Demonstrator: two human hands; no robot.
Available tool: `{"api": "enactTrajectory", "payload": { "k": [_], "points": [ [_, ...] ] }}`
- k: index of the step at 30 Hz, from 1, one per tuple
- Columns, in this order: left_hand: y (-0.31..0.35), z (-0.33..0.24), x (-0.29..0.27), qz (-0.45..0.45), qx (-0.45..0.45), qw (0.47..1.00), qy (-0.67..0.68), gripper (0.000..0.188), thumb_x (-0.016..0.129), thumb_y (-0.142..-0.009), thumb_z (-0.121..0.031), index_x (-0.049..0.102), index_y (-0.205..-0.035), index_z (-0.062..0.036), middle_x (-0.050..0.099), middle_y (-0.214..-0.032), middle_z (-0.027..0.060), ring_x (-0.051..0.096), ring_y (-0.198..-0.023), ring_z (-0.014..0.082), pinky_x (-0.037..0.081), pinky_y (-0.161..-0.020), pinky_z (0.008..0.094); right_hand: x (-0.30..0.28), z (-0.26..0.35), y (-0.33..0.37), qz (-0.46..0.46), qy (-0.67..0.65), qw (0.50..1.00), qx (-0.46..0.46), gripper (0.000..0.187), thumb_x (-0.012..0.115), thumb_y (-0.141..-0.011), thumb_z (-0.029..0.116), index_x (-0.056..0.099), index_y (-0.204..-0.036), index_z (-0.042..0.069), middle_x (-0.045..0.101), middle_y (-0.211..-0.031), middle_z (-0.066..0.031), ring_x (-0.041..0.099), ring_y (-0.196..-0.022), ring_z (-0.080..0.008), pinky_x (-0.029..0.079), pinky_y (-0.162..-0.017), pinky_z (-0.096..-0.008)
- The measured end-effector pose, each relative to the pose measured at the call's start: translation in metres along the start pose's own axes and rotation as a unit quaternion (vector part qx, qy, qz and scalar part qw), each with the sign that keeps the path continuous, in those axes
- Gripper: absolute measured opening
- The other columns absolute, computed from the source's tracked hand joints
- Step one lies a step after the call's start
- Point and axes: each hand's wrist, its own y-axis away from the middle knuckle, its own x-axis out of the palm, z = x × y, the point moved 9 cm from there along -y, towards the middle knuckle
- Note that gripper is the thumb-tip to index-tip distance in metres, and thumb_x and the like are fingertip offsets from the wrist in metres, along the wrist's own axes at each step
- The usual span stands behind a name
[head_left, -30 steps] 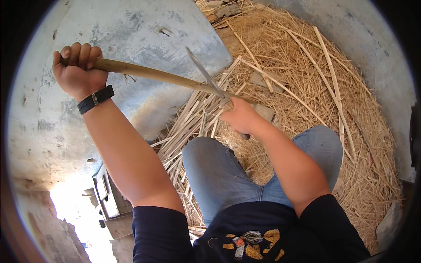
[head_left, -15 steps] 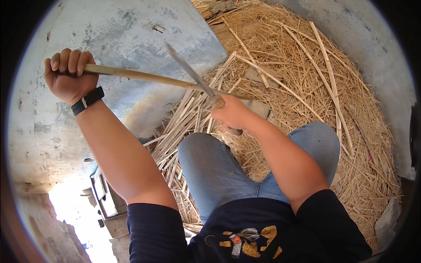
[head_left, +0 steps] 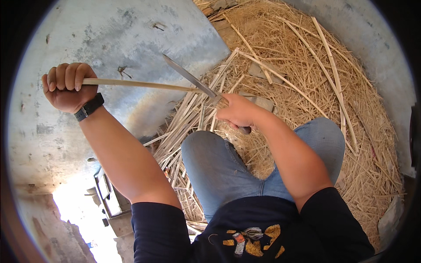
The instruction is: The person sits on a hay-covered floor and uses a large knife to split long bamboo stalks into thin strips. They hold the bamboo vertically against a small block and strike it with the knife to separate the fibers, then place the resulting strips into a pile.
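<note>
My left hand (head_left: 69, 87), raised at the left with a dark watch on its wrist, is closed around one end of a long pale bamboo strip (head_left: 144, 83). The strip runs right, nearly level, to my right hand. There it meets the blade of a large knife (head_left: 188, 75), which points up and to the left across it. My right hand (head_left: 238, 111) grips the knife's handle, whose dark butt sticks out below the fist. The strip's far end is hidden behind the knife and the right hand.
Split bamboo strips (head_left: 182, 116) lie in a heap left of my knees. Straw-like shavings (head_left: 302, 79) cover the floor, with several longer strips (head_left: 331, 65) on top. Worn grey-blue walls (head_left: 131, 35) stand left and right. A bright opening (head_left: 83, 215) shows at lower left.
The bamboo strip's right part has come up, so it slants less. My right hand has shifted slightly right and down with the knife, and its blade has tilted flatter.
</note>
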Motion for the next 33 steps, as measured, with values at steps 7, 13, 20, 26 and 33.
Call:
{"api": "enactTrajectory", "payload": {
  "k": [7, 13, 20, 26, 33],
  "points": [
    [0.001, -0.006, -0.012, 0.000, -0.017, 1.000, 0.007, 0.036, 0.055, -0.093, -0.026, 0.055, -0.058, -0.0177, 0.041, -0.048, -0.0091, 0.028, -0.037, 0.0055, 0.030, -0.038, 0.0215, -0.011, -0.057, -0.016, -0.099, 0.016, 0.993, 0.067, 0.029, 0.063, -0.084, 0.015, 0.056, -0.107, -0.001, 0.056, -0.066, -0.0067, 0.054, -0.050, -0.0154, 0.044, -0.047, -0.0355],
    [0.002, -0.005, -0.014, -0.010, -0.032, 0.999, -0.007, 0.036, 0.056, -0.087, -0.020, 0.054, -0.052, -0.0185, 0.040, -0.045, -0.0088, 0.032, -0.036, 0.0058, 0.034, -0.040, 0.0231, 0.019, 0.004, 0.001, -0.038, 0.033, 0.997, -0.053, 0.027, 0.062, -0.085, 0.014, 0.056, -0.106, -0.002, 0.059, -0.073, -0.0085, 0.055, -0.055, -0.0152, 0.044, -0.048, -0.0355],
    [-0.007, 0.001, -0.001, 0.051, -0.076, 0.995, 0.035, 0.034, 0.058, -0.086, -0.019, 0.053, -0.052, -0.0204, 0.038, -0.044, -0.0096, 0.031, -0.035, 0.0054, 0.031, -0.042, 0.0208, -0.021, -0.092, -0.023, -0.139, -0.022, 0.985, 0.099, 0.037, 0.062, -0.087, 0.013, 0.052, -0.119, -0.004, 0.058, -0.079, -0.0071, 0.057, -0.057, -0.0151, 0.048, -0.047, -0.0309],
    [-0.017, 0.003, -0.008, 0.014, -0.060, 0.998, -0.016, 0.034, 0.059, -0.086, -0.020, 0.051, -0.053, -0.0200, 0.039, -0.044, -0.0100, 0.031, -0.036, 0.0055, 0.032, -0.044, 0.0213, 0.021, -0.030, -0.011, -0.121, 0.005, 0.984, -0.130, 0.037, 0.064, -0.086, 0.013, 0.054, -0.118, -0.003, 0.058, -0.078, -0.0077, 0.056, -0.062, -0.0139, 0.046, -0.052, -0.0303],
    [-0.023, 0.005, -0.002, 0.002, -0.037, 0.998, -0.043, 0.034, 0.059, -0.088, -0.024, 0.051, -0.056, -0.0183, 0.039, -0.047, -0.0089, 0.030, -0.037, 0.0059, 0.032, -0.040, 0.0217, -0.018, -0.103, -0.028, -0.195, -0.132, 0.969, 0.073, 0.043, 0.064, -0.084, 0.010, 0.055, -0.124, -0.002, 0.065, -0.086, -0.0097, 0.059, -0.058, -0.0148, 0.046, -0.048, -0.0310]
  ]
}}
